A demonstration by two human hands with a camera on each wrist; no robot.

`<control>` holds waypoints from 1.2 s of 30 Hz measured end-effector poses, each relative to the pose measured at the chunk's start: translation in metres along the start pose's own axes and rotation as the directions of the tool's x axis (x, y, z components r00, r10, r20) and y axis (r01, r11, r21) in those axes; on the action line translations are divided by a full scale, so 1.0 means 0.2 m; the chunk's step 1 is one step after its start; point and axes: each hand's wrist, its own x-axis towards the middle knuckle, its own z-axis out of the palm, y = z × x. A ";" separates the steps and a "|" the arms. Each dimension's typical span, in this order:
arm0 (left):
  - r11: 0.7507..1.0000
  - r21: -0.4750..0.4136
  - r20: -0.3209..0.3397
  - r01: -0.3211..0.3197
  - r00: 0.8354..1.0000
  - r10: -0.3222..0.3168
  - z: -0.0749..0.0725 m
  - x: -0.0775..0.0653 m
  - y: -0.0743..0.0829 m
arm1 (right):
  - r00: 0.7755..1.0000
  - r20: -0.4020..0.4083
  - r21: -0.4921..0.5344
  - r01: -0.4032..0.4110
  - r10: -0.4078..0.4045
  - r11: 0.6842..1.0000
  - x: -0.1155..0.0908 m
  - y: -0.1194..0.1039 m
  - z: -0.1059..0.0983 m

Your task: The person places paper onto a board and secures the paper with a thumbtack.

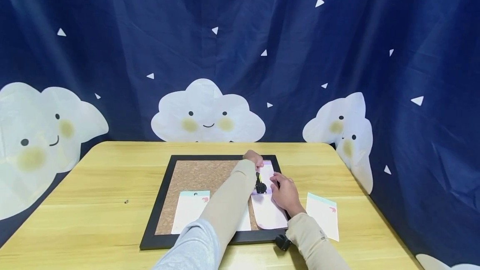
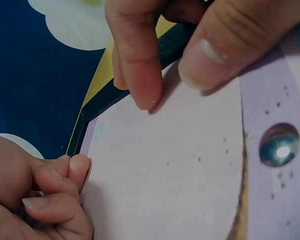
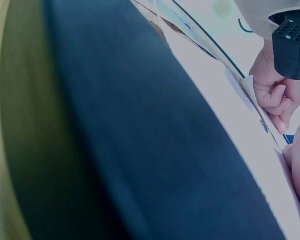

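Observation:
A cork board (image 1: 204, 172) in a black frame lies on the table. At its right side a pink-white note sheet with a purple header (image 1: 267, 171) lies above a similar lower sheet (image 1: 271, 213). My left hand (image 1: 254, 158) reaches across the board; its curled fingers (image 2: 79, 170) pinch the upper sheet's top edge. What lies under those fingertips is hidden. My right hand (image 1: 288, 195) is beside the right frame edge, its index fingertip and thumb (image 2: 205, 65) apart and touching the upper sheet. A silver thumbtack (image 2: 280, 145) sits in the lower sheet's purple header.
A white sheet with a green header (image 1: 189, 211) is tacked to the board's lower left; another white sheet (image 1: 244, 221) is partly behind my left arm. One loose green-headed sheet (image 1: 325, 218) lies right of the board. A small metal tack (image 1: 126, 201) lies at left.

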 end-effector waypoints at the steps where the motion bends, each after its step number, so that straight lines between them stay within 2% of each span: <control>1: 0.999 0.029 -0.010 -0.015 1.000 0.016 0.00 0.00 0.00 | 1.000 -0.001 -0.001 0.003 -0.003 1.000 0.00 0.00 0.00; 4: 0.997 0.065 -0.029 -0.037 0.999 0.039 0.01 0.00 0.00 | 1.000 0.002 -0.001 -0.003 0.003 1.000 0.00 0.00 -0.01; 8: 0.998 0.051 -0.025 -0.023 0.999 0.025 0.00 0.00 0.00 | 1.000 0.007 -0.007 -0.004 0.004 1.000 0.00 -0.01 -0.01; 14: 0.986 0.165 0.033 -0.032 0.999 0.027 -0.01 0.02 0.01 | 1.000 0.013 -0.005 -0.018 0.019 1.000 0.00 -0.01 -0.01; 18: 0.963 0.263 0.064 -0.058 0.997 0.042 -0.01 0.04 0.02 | 1.000 0.013 -0.004 -0.021 0.021 1.000 0.00 -0.01 -0.01; 22: 0.953 0.292 0.061 -0.080 0.996 0.065 -0.01 0.06 0.02 | 1.000 0.016 0.001 -0.026 0.026 1.000 -0.01 -0.01 -0.01; 27: 0.967 0.245 0.055 -0.067 0.997 0.056 0.00 0.04 0.01 | 1.000 0.016 -0.001 -0.024 0.024 1.000 0.00 -0.01 0.00; 31: 0.986 0.159 0.036 -0.055 0.998 0.050 0.00 0.03 0.00 | 1.000 0.014 0.003 -0.019 0.019 1.000 0.00 -0.01 0.00; 36: 0.993 0.111 0.015 -0.050 0.999 0.048 0.00 0.02 0.00 | 0.999 0.024 0.004 -0.036 0.036 0.999 0.00 -0.02 -0.01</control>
